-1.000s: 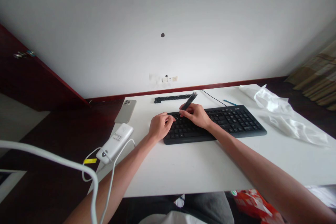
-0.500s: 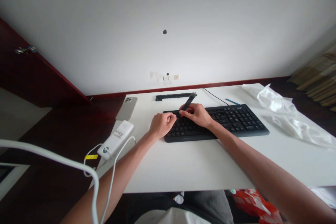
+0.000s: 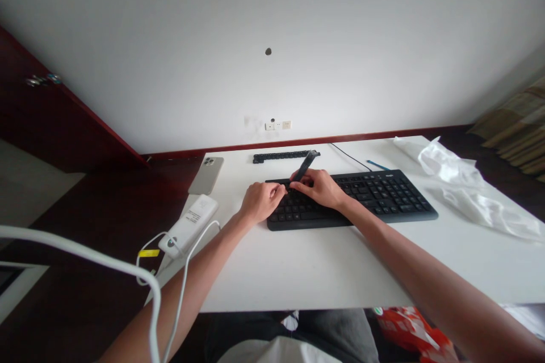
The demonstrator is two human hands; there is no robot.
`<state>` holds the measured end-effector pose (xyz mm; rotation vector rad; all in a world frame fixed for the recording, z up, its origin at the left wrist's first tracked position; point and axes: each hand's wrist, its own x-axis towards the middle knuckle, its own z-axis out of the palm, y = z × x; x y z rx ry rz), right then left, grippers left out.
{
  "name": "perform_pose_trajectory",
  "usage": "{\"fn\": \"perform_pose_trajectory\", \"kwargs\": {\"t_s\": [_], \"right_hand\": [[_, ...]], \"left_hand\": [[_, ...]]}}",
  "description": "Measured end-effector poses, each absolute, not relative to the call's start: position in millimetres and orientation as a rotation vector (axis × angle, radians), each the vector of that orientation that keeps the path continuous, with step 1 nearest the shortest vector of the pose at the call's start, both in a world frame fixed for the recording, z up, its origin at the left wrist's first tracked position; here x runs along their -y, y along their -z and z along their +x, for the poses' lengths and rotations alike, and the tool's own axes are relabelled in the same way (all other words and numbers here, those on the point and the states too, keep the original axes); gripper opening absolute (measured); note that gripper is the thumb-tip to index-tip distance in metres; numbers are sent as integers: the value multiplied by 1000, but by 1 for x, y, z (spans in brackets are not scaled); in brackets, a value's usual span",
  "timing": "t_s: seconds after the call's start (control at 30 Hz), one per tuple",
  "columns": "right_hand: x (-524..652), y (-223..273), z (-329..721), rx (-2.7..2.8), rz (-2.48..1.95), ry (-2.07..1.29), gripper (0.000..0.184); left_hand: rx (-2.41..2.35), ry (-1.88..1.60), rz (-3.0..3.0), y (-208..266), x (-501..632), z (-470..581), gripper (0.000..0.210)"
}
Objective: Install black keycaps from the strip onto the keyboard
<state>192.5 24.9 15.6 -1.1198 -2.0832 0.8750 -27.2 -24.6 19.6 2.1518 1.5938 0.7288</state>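
A black keyboard lies on the white table, and both hands are at its left part. In my right hand is a slim black brush-like tool, tilted, its frayed-looking end up and its lower end down among the keys. My left hand rests at the keyboard's upper left corner with curled fingers pinched close to the tool's lower end; anything between them is hidden. Behind the keyboard runs a row of small black keycaps.
A phone and a white power bank with white cables lie on the left. Beyond the keyboard is a thin blue stick near the keyboard's cable. Crumpled white plastic covers part of the right side.
The tool in my right hand has shifted slightly, its top end a little lower and to the left. My left hand stays at the same keyboard corner.
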Motion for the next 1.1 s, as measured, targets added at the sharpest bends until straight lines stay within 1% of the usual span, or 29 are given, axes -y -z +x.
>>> {"fn": "perform_pose_trajectory", "kwargs": {"t_s": [0.23, 0.43, 0.53, 0.7, 0.8, 0.9, 1.1], "right_hand": [[-16, -22, 188, 2124, -1037, -937, 25], [-15, -25, 187, 2147, -998, -944, 20], [-15, -24, 186, 2172, -999, -909, 20], [-12, -25, 183, 2226, -955, -840, 25], [-11, -28, 183, 2243, -933, -817, 26], [-10, -30, 185, 2243, -941, -818, 25], [-13, -30, 187, 2240, -953, -833, 25]], "left_hand": [[-1602, -865, 2074, -14, 20, -33, 43], [-1597, -801, 2124, -11, 20, -32, 51], [-1595, -803, 2113, -10, 19, -31, 51], [-1550, -784, 2125, -12, 19, -34, 47], [-1511, -756, 2166, -16, 19, -36, 41], [-1490, -723, 2199, -18, 19, -37, 35], [-1493, -706, 2187, -19, 19, -37, 28]]}}
